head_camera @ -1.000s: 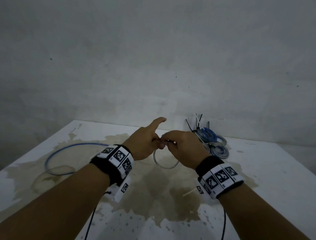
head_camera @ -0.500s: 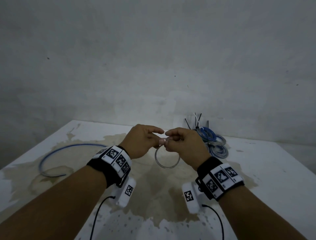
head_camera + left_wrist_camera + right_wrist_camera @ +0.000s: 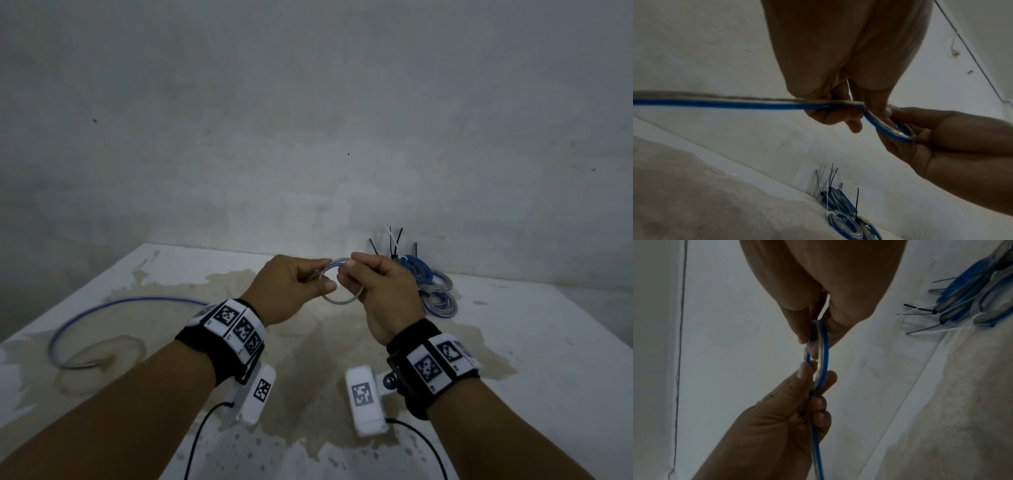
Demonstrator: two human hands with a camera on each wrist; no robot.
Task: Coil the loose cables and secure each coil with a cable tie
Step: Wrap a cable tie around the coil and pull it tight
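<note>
A blue and clear flat cable (image 3: 113,305) trails across the table's left side and rises to my hands, where it forms a small loop (image 3: 342,301). My left hand (image 3: 294,287) grips the cable where it enters the loop (image 3: 892,129). My right hand (image 3: 373,284) pinches the loop's top between thumb and fingers (image 3: 818,340). Both hands hover above the table's middle, close together. The loose tail (image 3: 715,102) runs off to the left in the left wrist view.
Several finished blue coils (image 3: 431,287) bound with black and white cable ties (image 3: 394,243) lie at the back right against the wall. The white table (image 3: 548,342) bears a large brown stain in its middle. A grey wall stands behind.
Both hands rose slightly and the loop turned more upright. The left forefinger, stretched out a second ago, has curled onto the cable. The cable's loose tail shifted on the table.
</note>
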